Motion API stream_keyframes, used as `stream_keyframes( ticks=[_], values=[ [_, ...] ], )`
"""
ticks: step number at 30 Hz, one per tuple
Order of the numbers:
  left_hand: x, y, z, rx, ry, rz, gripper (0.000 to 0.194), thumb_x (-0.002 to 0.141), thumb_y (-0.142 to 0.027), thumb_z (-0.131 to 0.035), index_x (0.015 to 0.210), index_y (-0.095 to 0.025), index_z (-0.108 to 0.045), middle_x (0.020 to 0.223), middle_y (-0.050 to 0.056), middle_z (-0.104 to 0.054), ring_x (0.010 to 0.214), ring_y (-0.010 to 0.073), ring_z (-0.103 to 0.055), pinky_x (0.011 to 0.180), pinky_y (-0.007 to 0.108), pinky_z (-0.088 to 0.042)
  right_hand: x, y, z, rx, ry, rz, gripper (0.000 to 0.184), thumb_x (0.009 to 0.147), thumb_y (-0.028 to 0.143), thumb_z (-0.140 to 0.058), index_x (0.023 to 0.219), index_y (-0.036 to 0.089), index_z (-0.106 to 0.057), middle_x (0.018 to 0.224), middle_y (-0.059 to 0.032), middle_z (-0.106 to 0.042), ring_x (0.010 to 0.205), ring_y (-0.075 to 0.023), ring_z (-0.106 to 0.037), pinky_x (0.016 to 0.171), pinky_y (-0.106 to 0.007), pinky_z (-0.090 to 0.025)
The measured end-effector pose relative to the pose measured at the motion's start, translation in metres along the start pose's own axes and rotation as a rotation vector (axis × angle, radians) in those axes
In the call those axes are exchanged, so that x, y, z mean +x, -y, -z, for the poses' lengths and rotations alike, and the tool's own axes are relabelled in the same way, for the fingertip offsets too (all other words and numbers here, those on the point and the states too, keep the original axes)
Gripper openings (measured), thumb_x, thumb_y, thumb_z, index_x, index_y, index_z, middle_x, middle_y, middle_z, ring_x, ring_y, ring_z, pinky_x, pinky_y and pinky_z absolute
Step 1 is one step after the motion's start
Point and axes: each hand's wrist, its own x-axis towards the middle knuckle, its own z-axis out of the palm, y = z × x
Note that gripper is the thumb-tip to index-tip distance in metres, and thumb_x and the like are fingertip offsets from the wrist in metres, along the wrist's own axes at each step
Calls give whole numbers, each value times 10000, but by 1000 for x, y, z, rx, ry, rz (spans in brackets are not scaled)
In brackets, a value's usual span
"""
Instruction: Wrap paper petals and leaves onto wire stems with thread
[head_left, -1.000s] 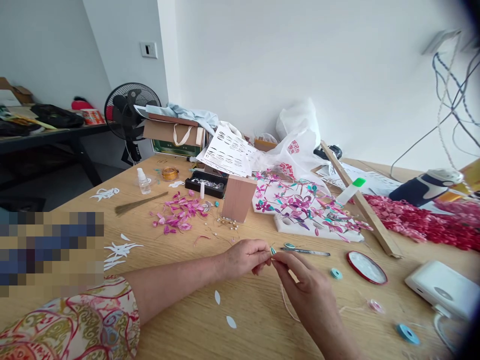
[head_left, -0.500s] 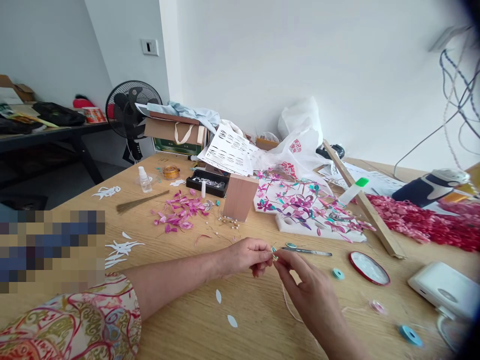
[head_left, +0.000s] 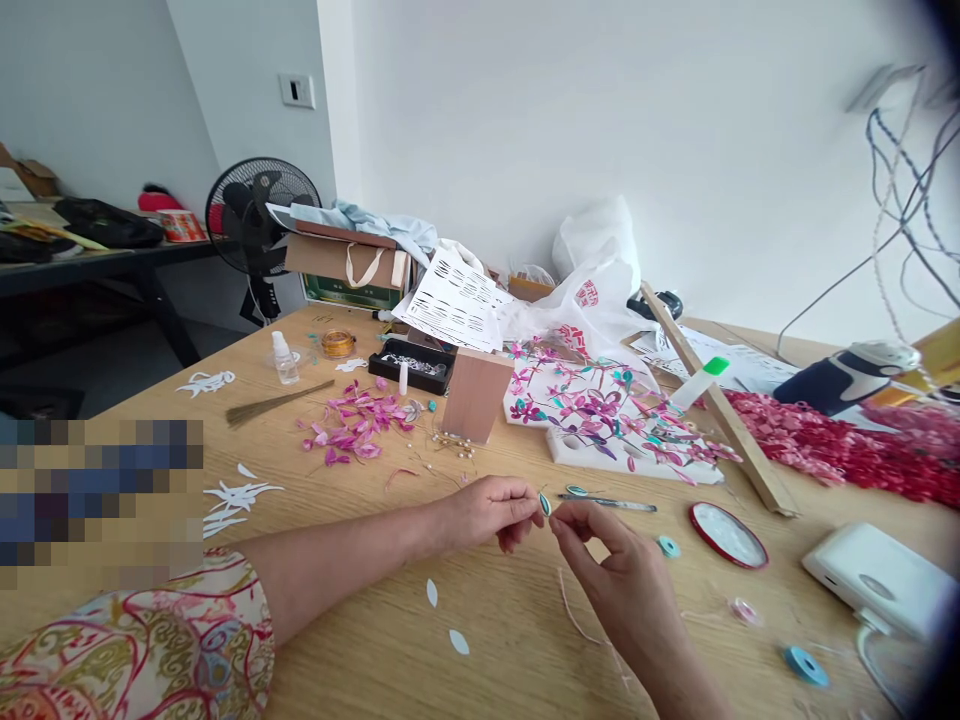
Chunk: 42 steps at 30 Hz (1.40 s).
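Observation:
My left hand (head_left: 491, 510) pinches a small teal petal piece (head_left: 545, 503) over the wooden table (head_left: 360, 620). My right hand (head_left: 622, 585) meets it from the right, thumb and forefinger pinched together at the petal, with a thin pale thread (head_left: 574, 615) trailing from it across the table. Two white petal cutouts (head_left: 442, 615) lie just below my left wrist. A metal tool (head_left: 607, 503) with a teal coil at its end lies just beyond my hands.
Pink petals (head_left: 352, 425), a wooden block (head_left: 474, 397), a foam board with pink and teal flowers (head_left: 607, 410), a red-rimmed lid (head_left: 727, 535), teal thread spools (head_left: 806, 665), a white box (head_left: 881, 580), a red petal heap (head_left: 832, 445) and a wooden slat (head_left: 712, 400) crowd the table. A fan (head_left: 251, 215) stands behind.
My hands stay together at the teal petal; my right fingers have shifted slightly around it. The view has drifted a little.

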Motion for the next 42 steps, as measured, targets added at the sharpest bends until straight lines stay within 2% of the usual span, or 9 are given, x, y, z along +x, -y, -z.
stream_keyframes(
  ticks=[5,9,13,19,21,25,30,38,42],
  values=[
    [-4,-5,0,493,-71,-223,183,832,-279,-381,835,-146,-506,622,-32,-444,588,74,-423,585,193,-329,1,2,1,31,-2,-43,138,762,257,-460,665,199,-540,557,23,-578,500,-109,-529,490,-206,-405],
    [-4,-6,-2,471,-90,-239,176,834,-264,-383,774,-145,-497,611,-36,-438,580,69,-411,574,179,-328,1,2,1,95,19,-96,132,744,269,-481,664,199,-558,564,17,-578,517,-117,-521,512,-218,-404],
    [-3,-7,-4,420,-92,-239,212,834,-271,-383,698,-140,-478,579,-37,-420,552,68,-395,549,176,-326,0,2,-2,308,83,-226,150,736,305,-501,674,187,-570,569,17,-557,527,-111,-503,508,-215,-398],
    [-5,-11,-5,644,-172,-360,238,823,-261,-387,625,-138,-439,586,-34,-385,555,70,-357,549,188,-299,-3,2,-9,556,128,-415,215,714,382,-519,665,173,-539,512,43,-458,399,-69,-379,346,-180,-287],
    [-5,-10,-6,615,-179,-348,253,826,-282,-383,624,-139,-435,581,-34,-391,555,71,-363,553,191,-302,-3,1,-10,516,119,-381,210,716,370,-517,649,171,-537,520,35,-463,424,-76,-395,366,-184,-302],
    [-5,-9,-6,357,-144,-229,335,852,-377,-303,677,-139,-462,585,-20,-426,560,80,-415,574,200,-346,-1,-1,-6,372,92,-278,198,755,331,-482,639,179,-531,538,24,-499,501,-99,-461,476,-209,-370],
    [-4,-11,-7,131,-95,-168,382,830,-462,-308,714,-133,-465,575,-14,-416,536,88,-416,550,215,-363,-1,3,1,106,-4,-128,173,778,291,-461,659,194,-539,545,25,-541,500,-109,-494,494,-217,-383],
    [0,-4,-8,88,-81,-149,334,804,-451,-385,667,-149,-425,559,-28,-406,526,82,-397,544,209,-340,-5,4,-3,-101,-94,160,107,802,204,-456,743,196,-545,635,9,-584,587,-115,-546,554,-214,-392],
    [-1,-2,-7,172,-97,-182,292,832,-390,-354,678,-153,-425,571,-30,-405,550,85,-394,556,203,-331,-5,5,-4,-19,-70,63,115,795,247,-470,741,201,-561,640,5,-596,589,-122,-550,553,-221,-404]
  ],
)
